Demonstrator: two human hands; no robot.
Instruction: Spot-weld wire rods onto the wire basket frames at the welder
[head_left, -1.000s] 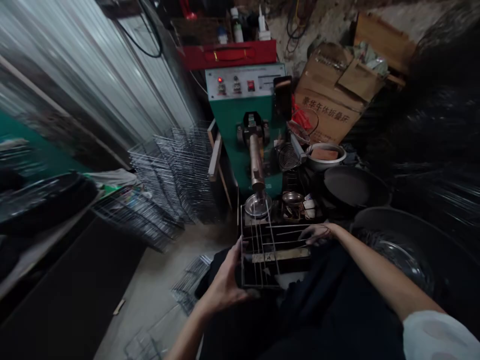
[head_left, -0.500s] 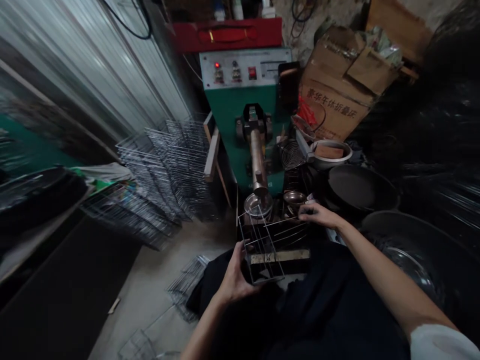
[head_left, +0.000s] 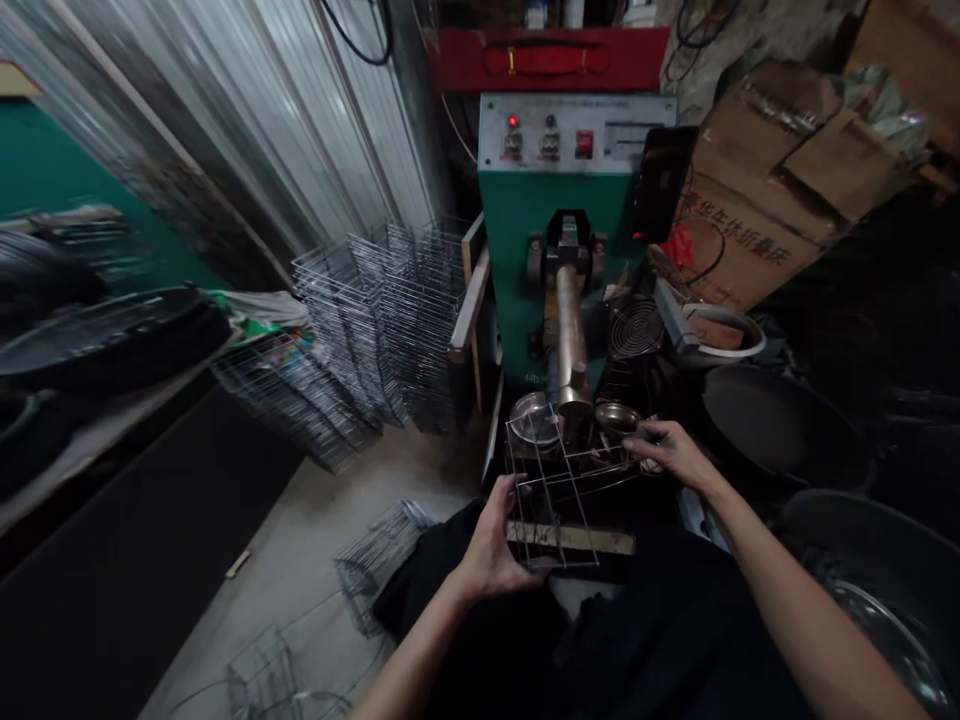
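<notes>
My hands hold a rectangular wire rack (head_left: 551, 490) of thin steel rods, tilted above my lap. My left hand (head_left: 496, 540) grips its near corner. My right hand (head_left: 669, 453) reaches its far right side, with the fingertips on the wire ends. Just beyond the rack, a steel ram (head_left: 570, 335) projects from a green welding-type machine (head_left: 559, 200) and ends close above a round metal dish (head_left: 536, 420). A small steel bowl (head_left: 617, 418) sits next to my right fingers. A pale wooden strip (head_left: 570, 540) shows through the rack's lower end.
Stacked wire racks (head_left: 394, 325) stand left of the machine, and more lie on the concrete floor (head_left: 300, 560). Black pans (head_left: 772, 425) and a white basin (head_left: 724, 330) are on the right, below a cardboard box (head_left: 757, 200). Corrugated metal sheeting (head_left: 225, 120) forms the left wall.
The rack has turned from lying nearly flat to a steeper tilt and moved closer to the ram. My right hand has shifted onto its far side. The whole view has swung.
</notes>
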